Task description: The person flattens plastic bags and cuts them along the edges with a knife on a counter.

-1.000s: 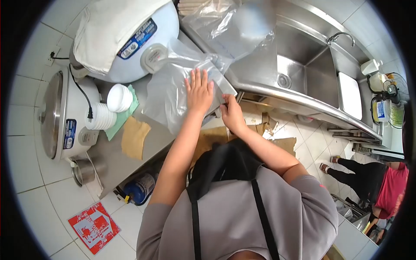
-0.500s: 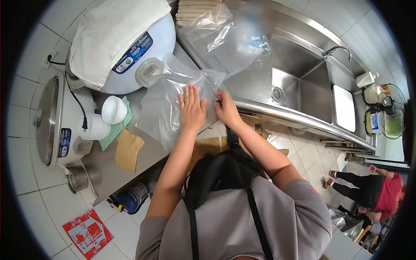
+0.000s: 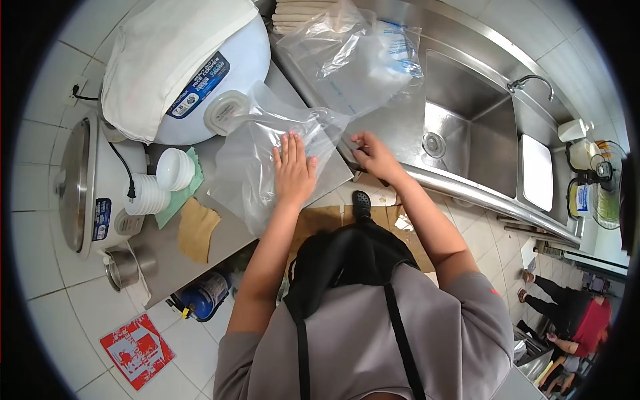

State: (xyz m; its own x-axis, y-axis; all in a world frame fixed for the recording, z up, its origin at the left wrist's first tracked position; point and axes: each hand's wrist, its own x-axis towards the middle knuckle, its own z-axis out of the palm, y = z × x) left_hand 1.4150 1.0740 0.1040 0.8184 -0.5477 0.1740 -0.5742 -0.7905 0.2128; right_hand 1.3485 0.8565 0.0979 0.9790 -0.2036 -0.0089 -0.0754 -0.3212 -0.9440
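Note:
A clear plastic bag (image 3: 250, 157) lies spread over the corner of the steel counter (image 3: 230, 233). My left hand (image 3: 293, 170) rests flat on it, fingers stretched out. To the right, my right hand (image 3: 375, 158) is off the bag, near the sink's front rim, with its fingers curled together; whether anything small is between them cannot be made out. Beyond my hands a second clear bag (image 3: 340, 80) with white and blue contents lies beside the sink.
At the left stand a rice cooker (image 3: 113, 180), a larger cloth-covered one (image 3: 233, 73) and stacked white bowls (image 3: 150, 193). A steel sink (image 3: 467, 133) is at the right. A blue container (image 3: 200, 298) stands below the counter. Another person (image 3: 580, 317) is at the far right.
My right hand has moved away from the bag's edge to the right, toward the sink rim. My left hand has stayed flat on the bag.

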